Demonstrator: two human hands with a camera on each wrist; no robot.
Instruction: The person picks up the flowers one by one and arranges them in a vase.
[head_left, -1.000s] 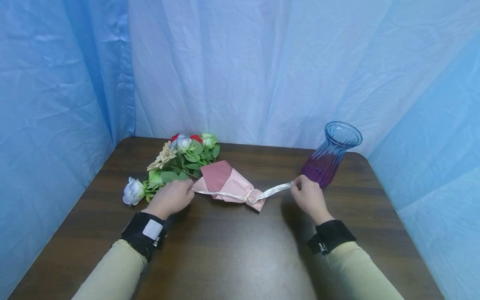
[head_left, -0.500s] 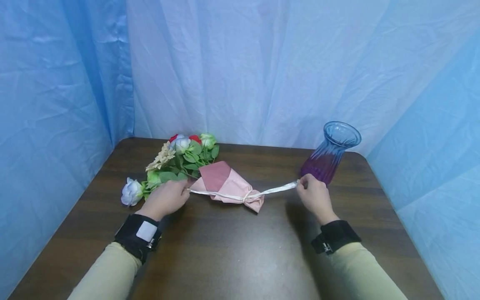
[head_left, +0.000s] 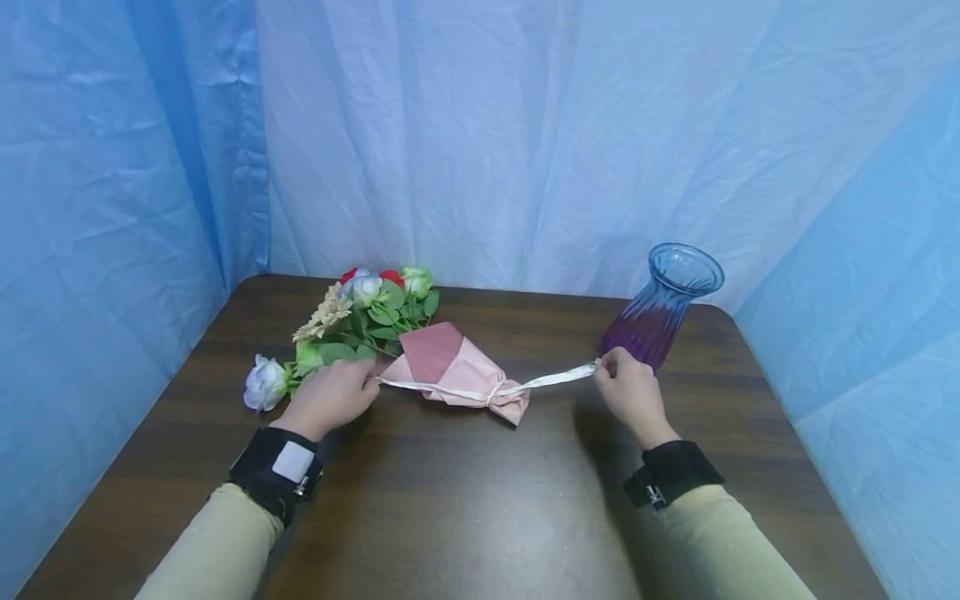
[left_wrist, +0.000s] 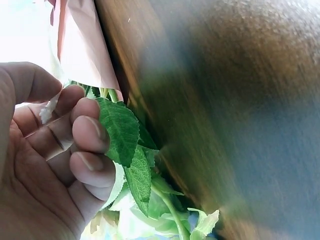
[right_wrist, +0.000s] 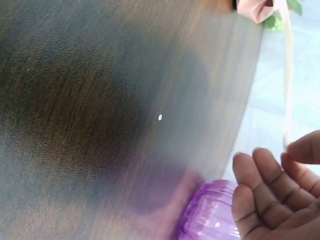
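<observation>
A bunch of artificial flowers lies on the dark wooden table, its stems wrapped in pink paper. A white ribbon is tied round the narrow end of the wrap and runs taut out to both sides. My left hand pinches the ribbon's left end beside the green leaves; its fingers are curled. My right hand pinches the right end of the ribbon just in front of the vase.
A ribbed glass vase, blue at the top and purple at the base, stands upright at the back right, close behind my right hand. Blue plastic sheeting walls in the table on three sides.
Over the last second my right hand drew the ribbon to the right and my left hand drew it slightly left, pulling it taut. Since half a second ago almost nothing moved.
</observation>
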